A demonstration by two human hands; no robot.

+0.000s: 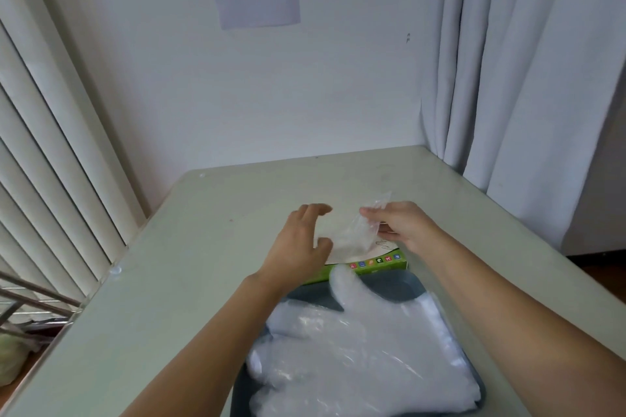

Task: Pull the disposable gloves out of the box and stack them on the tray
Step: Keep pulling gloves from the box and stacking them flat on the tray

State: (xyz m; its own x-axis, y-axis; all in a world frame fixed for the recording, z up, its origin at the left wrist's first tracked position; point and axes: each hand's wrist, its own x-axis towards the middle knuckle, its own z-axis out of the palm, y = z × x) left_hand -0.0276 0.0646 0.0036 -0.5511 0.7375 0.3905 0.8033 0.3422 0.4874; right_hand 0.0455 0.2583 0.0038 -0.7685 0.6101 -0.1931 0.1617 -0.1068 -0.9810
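Head view. One box (376, 263), one tray (401, 289), two hands, one glove (352, 234) in the air, and one stack (366, 366) of clear gloves whose number cannot be counted through the overlapping film.

The green box lies on the pale surface (176, 281), just beyond the far edge of the dark tray and touching or nearly touching it. The stack covers most of the tray. Its long axis runs left to right, with rounded fingertips toward the left rim and cuffs toward the right. One thumb of the top glove points away from the person, toward the box.

The single glove rises from the white top of the box. Its long axis slants from lower left, at the box, to upper right, where its free end stands above the right hand (404, 225). The right grip is closed on this glove, pinching it between thumb and fingertips.

The left hand (298, 244) is beside the glove's lower part, over the box's left end. Its grip is apart, fingers spread and holding nothing; contact with the glove cannot be told.
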